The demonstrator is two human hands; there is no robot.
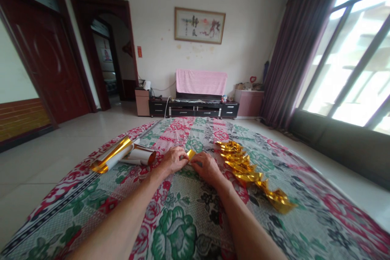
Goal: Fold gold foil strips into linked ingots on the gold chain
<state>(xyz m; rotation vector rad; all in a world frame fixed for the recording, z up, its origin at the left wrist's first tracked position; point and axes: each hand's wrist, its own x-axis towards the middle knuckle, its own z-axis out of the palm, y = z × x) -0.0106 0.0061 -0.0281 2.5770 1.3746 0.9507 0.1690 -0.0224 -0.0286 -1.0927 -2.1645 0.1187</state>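
Between my two hands is a small piece of gold foil paper (191, 154), pinched at both sides. My left hand (174, 160) grips its left edge with thumb and fingers closed. On the opposite edge, my right hand (207, 166) holds it the same way. Both hands are low over the patterned cloth. To the right lies a row of folded gold foil pieces (243, 166), shaped like ingots and overlapping one another. Left of my hands rest curled sheets of gold foil paper (114, 155) with white backs, loosely rolled.
A flowered cloth (173, 231) in red, green and grey covers the round table. Beyond it stand a low black cabinet (195, 112) and a screen-like object under a pink cloth (201, 82). Purple curtains (282, 48) hang beside the window at right.
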